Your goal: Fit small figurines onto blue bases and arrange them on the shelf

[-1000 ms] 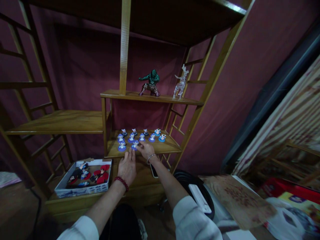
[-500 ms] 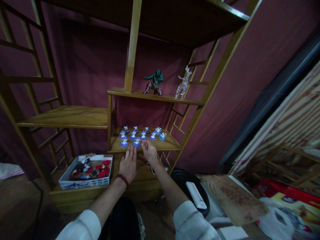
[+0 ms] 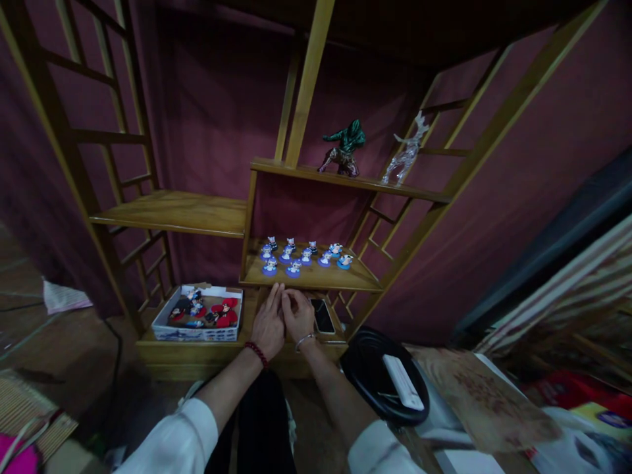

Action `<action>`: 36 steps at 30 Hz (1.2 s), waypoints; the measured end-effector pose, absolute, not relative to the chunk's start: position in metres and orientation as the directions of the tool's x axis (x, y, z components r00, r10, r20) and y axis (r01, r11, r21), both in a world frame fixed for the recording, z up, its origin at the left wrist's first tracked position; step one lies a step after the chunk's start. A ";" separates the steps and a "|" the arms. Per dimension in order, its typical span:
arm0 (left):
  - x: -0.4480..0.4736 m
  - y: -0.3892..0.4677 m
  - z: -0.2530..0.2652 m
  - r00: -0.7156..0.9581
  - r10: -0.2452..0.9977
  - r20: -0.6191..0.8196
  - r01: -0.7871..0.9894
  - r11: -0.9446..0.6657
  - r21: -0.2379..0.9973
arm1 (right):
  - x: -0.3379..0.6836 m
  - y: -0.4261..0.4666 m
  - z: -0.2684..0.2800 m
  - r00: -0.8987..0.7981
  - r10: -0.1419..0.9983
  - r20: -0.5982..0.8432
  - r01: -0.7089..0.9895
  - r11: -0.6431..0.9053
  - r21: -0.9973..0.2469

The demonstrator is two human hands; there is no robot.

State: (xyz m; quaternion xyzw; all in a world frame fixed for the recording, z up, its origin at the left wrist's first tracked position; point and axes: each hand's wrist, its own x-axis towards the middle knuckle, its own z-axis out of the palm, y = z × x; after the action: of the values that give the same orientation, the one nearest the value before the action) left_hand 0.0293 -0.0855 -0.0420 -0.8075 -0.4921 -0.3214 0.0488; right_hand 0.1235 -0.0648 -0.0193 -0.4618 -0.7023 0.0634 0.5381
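My left hand (image 3: 269, 326) is stretched out with its fingers straight, just in front of the small shelf's front edge. Beside it, touching or nearly touching, my right hand (image 3: 298, 315) has its fingers curled together; whatever may be between them is hidden. Above my hands, small figurines with purple bases (image 3: 294, 268) stand in rows on the small shelf (image 3: 316, 279). Behind and to the right are dark-based figurines (image 3: 291, 244) and blue-based figurines (image 3: 344, 261).
A shallow box (image 3: 197, 334) of red and dark figurines sits left on the bottom board, with a phone (image 3: 322, 316) right of my hands. A green crouching figure (image 3: 348, 146) and a clear deer figurine (image 3: 407, 150) stand above. Black coiled tubing (image 3: 355, 368) lies lower right.
Both hands have drawn back and down from the figurine rows and come together in front of the shelf edge. My view has shifted left, and the phone now shows more fully.
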 end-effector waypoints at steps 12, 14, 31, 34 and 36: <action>-0.022 -0.093 -0.083 0.240 0.917 0.318 0.871 -0.348 0.346 | 0.072 -0.074 -0.066 -0.107 0.880 0.463 0.674 0.407 -0.617; -0.029 -0.094 -0.086 0.214 0.940 0.266 0.890 -0.300 0.342 | 0.065 -0.074 -0.074 -0.135 0.897 0.420 0.695 0.388 -0.605; -0.087 -0.082 -0.124 0.112 0.992 0.062 0.967 -0.123 0.225 | 0.014 -0.047 -0.126 -0.397 0.904 0.159 0.710 0.412 -0.571; -0.094 -0.079 -0.129 0.072 0.997 0.040 0.969 -0.080 0.236 | 0.009 -0.039 -0.134 -0.428 0.891 0.153 0.699 0.434 -0.568; -0.098 -0.076 -0.130 0.068 0.997 0.023 0.967 -0.072 0.244 | 0.006 -0.034 -0.139 -0.433 0.891 0.136 0.700 0.428 -0.572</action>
State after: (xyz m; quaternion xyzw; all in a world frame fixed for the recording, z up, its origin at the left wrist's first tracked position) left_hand -0.0982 -0.0763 -0.1300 -0.7262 -0.6763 -0.0921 -0.0821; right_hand 0.0059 -0.0339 -0.1385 -0.4868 -0.8171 0.2214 0.2154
